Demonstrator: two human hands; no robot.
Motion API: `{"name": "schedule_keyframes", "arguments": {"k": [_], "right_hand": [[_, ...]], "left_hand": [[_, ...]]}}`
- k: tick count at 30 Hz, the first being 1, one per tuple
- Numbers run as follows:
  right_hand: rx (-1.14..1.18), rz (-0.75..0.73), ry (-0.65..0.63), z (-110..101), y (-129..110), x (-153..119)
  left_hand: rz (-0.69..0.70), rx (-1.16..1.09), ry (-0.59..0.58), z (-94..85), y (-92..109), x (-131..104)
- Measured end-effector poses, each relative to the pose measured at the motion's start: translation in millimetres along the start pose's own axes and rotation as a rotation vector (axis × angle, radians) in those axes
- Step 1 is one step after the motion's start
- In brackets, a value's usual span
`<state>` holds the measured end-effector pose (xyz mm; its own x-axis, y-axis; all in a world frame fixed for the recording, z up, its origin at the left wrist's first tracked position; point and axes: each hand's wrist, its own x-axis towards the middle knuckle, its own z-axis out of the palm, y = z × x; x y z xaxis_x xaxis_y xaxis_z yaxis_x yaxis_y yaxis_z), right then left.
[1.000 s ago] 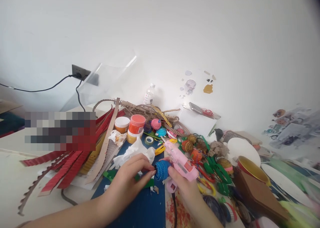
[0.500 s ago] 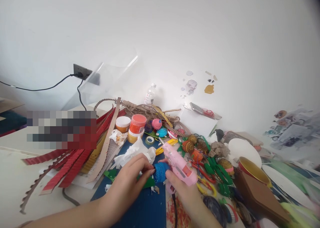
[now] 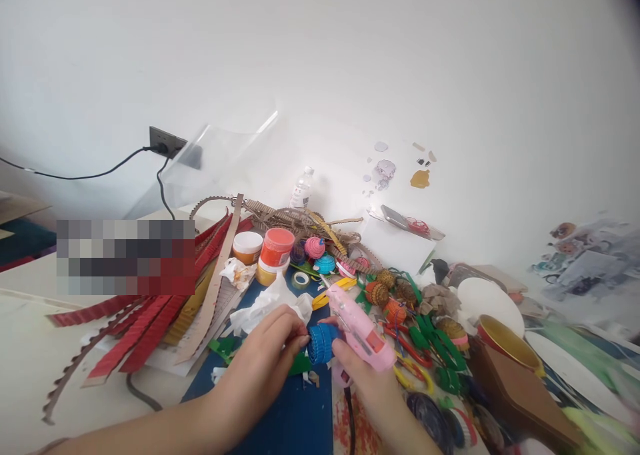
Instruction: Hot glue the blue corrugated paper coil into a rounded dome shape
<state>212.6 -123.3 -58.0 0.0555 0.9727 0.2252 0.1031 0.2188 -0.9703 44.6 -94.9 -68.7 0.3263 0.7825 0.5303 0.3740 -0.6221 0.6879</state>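
A blue coil of corrugated strip (image 3: 320, 345) is held between both hands above the blue mat (image 3: 285, 415). The fingertips of my left hand (image 3: 275, 348) pinch its left side. My right hand (image 3: 360, 368) grips its right side and also holds a pink glue gun (image 3: 360, 328), whose nozzle points up and left. The palm side of my right hand is hidden behind the gun. A black cord hangs from the gun's handle. Crumpled white tissue (image 3: 270, 305) lies just behind my left hand.
Red corrugated strips (image 3: 150, 328) spread at the left. Paint jars (image 3: 277, 247), small coiled balls (image 3: 315, 247) and a bottle (image 3: 301, 188) stand behind. At the right are orange-handled scissors (image 3: 407, 345), green pieces (image 3: 440, 342), a brown box (image 3: 525, 388) and a round gold lid (image 3: 510, 342).
The whole view has shifted very slightly. Both hands keep their hold on the blue coil, and the glue gun stays in my right hand.
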Motion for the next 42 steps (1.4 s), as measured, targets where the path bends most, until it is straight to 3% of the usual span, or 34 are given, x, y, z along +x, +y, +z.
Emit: {"name": "schedule_keyframes", "arguments": {"k": [9, 19, 23, 31, 42], "right_hand": [[-0.034, -0.070, -0.043, -8, -2, 6], [0.033, -0.002, -0.012, -11, 5, 5], [0.013, -0.015, 0.022, -12, 6, 7], [0.009, -0.042, 0.024, -12, 8, 8], [-0.014, -0.052, 0.050, -12, 9, 8]], "left_hand": [[-0.024, -0.066, -0.054, -0.4, 2, 6], [-0.050, -0.076, -0.061, -1.0, 2, 5], [0.024, -0.038, -0.038, -3.5, 1, 2], [0.320, 0.093, 0.010, -4.1, -1, -3], [0.344, 0.096, 0.007, -2.8, -2, -2]]}}
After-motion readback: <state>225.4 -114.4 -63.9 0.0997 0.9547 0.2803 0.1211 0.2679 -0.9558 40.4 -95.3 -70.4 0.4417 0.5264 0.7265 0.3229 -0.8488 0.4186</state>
